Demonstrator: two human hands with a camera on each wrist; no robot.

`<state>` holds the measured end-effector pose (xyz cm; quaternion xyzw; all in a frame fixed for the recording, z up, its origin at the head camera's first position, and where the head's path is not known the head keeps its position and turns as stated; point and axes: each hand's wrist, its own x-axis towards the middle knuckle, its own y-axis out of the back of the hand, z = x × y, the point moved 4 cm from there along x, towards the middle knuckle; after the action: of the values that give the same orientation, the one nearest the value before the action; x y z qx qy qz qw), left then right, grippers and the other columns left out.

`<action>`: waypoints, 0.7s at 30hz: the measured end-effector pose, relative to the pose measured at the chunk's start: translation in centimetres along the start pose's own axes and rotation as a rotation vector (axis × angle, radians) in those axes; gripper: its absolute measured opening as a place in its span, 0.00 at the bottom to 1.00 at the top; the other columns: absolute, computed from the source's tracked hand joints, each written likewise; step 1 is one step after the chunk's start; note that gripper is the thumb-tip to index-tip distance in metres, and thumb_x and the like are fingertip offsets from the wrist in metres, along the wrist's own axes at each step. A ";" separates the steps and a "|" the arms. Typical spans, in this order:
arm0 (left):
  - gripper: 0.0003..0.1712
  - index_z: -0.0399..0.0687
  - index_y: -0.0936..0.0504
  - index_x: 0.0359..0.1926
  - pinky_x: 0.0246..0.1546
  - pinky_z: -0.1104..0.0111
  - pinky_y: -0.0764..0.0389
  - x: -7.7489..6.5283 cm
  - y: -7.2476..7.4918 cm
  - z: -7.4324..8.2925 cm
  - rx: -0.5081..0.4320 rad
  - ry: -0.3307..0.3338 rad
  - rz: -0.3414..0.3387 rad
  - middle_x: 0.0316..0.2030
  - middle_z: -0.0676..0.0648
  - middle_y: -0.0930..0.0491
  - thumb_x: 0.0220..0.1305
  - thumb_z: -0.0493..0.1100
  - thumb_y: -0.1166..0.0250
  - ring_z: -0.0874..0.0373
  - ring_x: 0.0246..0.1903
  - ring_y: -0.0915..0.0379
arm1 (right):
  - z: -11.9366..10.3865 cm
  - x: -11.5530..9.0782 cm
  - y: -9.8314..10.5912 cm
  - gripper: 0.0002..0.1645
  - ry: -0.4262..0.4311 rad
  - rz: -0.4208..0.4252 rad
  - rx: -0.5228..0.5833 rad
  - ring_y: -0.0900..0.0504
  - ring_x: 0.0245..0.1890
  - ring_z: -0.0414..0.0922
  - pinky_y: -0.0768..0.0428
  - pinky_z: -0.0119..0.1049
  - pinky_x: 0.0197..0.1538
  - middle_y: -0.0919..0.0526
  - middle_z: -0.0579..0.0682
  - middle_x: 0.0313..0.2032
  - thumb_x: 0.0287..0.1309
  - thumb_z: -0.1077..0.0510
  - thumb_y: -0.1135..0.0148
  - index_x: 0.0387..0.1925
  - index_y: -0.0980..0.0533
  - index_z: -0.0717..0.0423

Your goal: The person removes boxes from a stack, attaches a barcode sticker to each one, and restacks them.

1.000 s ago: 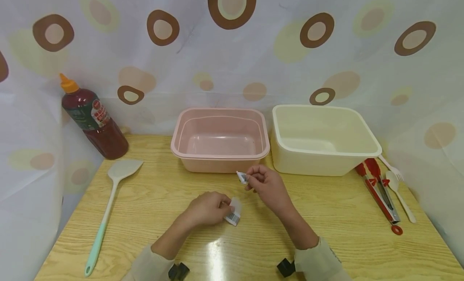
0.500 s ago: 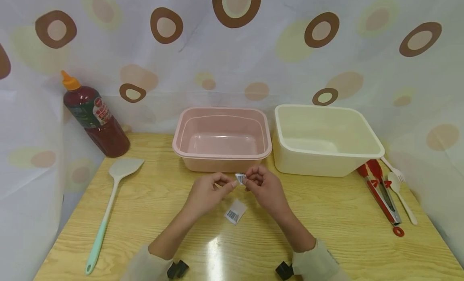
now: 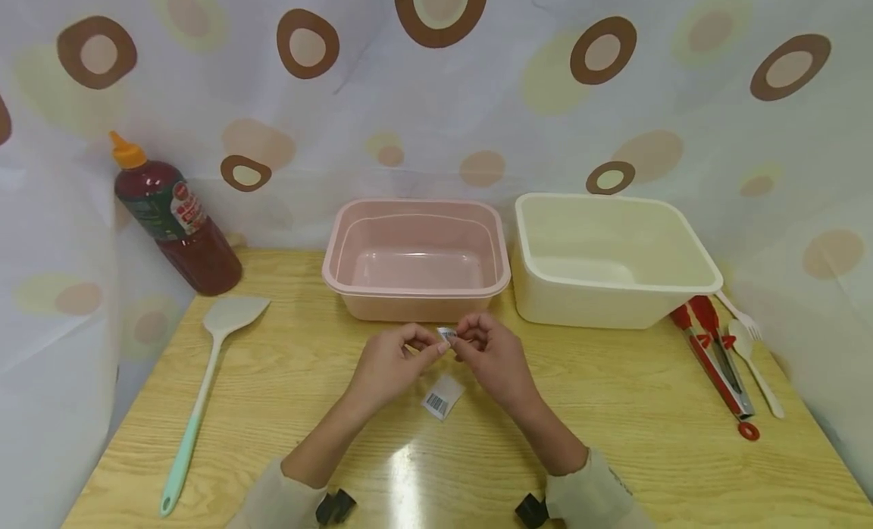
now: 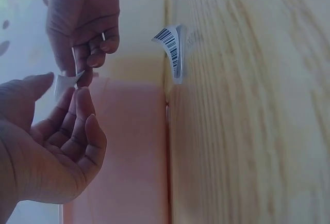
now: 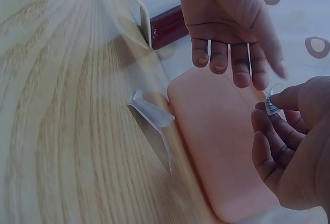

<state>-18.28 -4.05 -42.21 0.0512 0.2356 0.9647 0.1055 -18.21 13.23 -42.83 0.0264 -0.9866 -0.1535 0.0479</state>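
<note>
Between thumb and fingertips, my right hand pinches a small white barcode sticker in front of the pink basin. My left hand is right at the sticker's other side. In the right wrist view its fingers are fairly straight, with the thumb apart from them, close above the sticker. A second white barcode label lies on the table just below the hands. The left wrist view shows this label curled up from the wood.
Behind the hands stand the pink basin and a cream bin. To the left are a sauce bottle and a spatula. Red tongs, a pale spoon and a fork lie right.
My left hand has let go of the label on the table and moved up to the sticker in my right hand. The right hand has stayed near the basin, still pinching the sticker.
</note>
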 end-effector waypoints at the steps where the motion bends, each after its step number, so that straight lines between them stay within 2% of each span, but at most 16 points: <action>1: 0.09 0.53 0.13 0.37 0.20 0.71 0.24 0.0 0.0 0.0 0.004 -0.004 0.001 0.32 0.54 0.12 0.65 0.52 0.30 0.63 0.21 0.23 | 0.0 0.0 0.0 0.08 0.001 -0.001 -0.001 0.15 0.31 0.46 0.14 0.50 0.41 0.15 0.60 0.34 0.63 0.65 0.33 0.40 0.25 0.59; 5: 0.06 0.52 0.14 0.37 0.18 0.72 0.26 0.0 0.0 0.2 -0.015 0.001 -0.003 0.31 0.54 0.13 0.65 0.48 0.31 0.63 0.20 0.25 | -0.1 0.0 -0.1 0.08 0.000 0.004 -0.012 0.16 0.30 0.45 0.14 0.47 0.40 0.14 0.61 0.35 0.63 0.64 0.33 0.40 0.25 0.58; 10: 0.05 0.49 0.13 0.39 0.18 0.71 0.26 -0.1 0.2 0.3 -0.027 0.008 -0.004 0.32 0.52 0.14 0.65 0.45 0.32 0.62 0.20 0.24 | 0.0 0.0 -0.1 0.07 -0.001 0.020 -0.020 0.16 0.29 0.46 0.15 0.38 0.35 0.15 0.57 0.33 0.63 0.64 0.32 0.39 0.24 0.57; 17: 0.06 0.45 0.13 0.41 0.22 0.72 0.25 -0.1 0.5 -0.1 0.002 0.018 0.005 0.34 0.50 0.15 0.64 0.40 0.32 0.62 0.21 0.26 | -0.2 -0.2 0.0 0.05 0.014 0.005 0.023 0.16 0.30 0.47 0.15 0.40 0.34 0.17 0.65 0.35 0.67 0.62 0.35 0.40 0.24 0.58; 21: 0.07 0.47 0.13 0.42 0.19 0.72 0.27 0.0 0.7 -0.3 0.005 0.020 0.005 0.33 0.51 0.15 0.66 0.42 0.34 0.61 0.20 0.26 | -0.1 -0.3 -0.1 0.05 0.019 0.003 0.029 0.15 0.31 0.50 0.18 0.34 0.31 0.17 0.65 0.35 0.67 0.61 0.35 0.39 0.24 0.58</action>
<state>-18.45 -4.81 -42.18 0.0423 0.2391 0.9648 0.1008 -17.94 13.13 -42.77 0.0271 -0.9883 -0.1391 0.0569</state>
